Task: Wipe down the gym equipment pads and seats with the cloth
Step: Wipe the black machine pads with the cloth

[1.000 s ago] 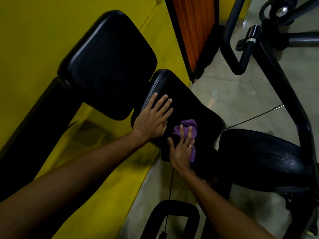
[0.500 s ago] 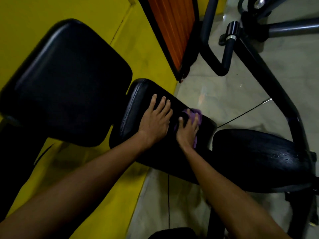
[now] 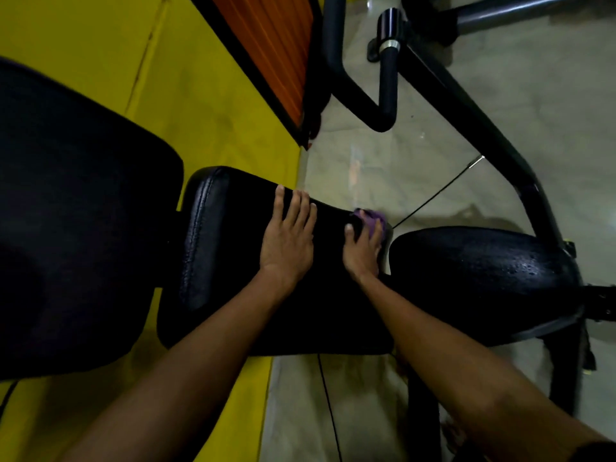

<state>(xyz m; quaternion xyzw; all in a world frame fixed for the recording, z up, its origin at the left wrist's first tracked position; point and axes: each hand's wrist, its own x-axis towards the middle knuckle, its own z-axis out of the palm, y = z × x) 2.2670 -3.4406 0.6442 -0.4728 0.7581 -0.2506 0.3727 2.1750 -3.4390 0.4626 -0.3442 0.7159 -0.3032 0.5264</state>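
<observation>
We look down from head height at a black padded seat pad point(image 3: 233, 261) on a gym machine, with two bare forearms reaching onto it from the lower edge. The left hand point(image 3: 288, 241) lies palm down near the middle of the seat pad. Its fingers are straight and close together, and it holds nothing. The right hand point(image 3: 361, 251) is just to the right of it, at the seat pad's far right corner. Its fingers bend over a small purple cloth point(image 3: 373, 220) and press it against the pad's edge, with the thumb stretched out to the left on the vinyl. Only a bunched bit of the cloth shows past the fingers. To the left of the seat pad, and almost touching it, we see a larger black back pad point(image 3: 83, 211). To the right of the seat pad, set apart by a narrow gap, is a rounded black pad point(image 3: 483, 261) whose surface glistens with droplets. Beyond the seat pad, a yellow wall point(image 3: 200, 78) meets an orange slatted panel point(image 3: 273, 45). Black frame tubing point(image 3: 466, 105) runs across a pale floor point(image 3: 550, 145). A thin cable point(image 3: 436, 195) slants away from the seat pad's far right corner.
</observation>
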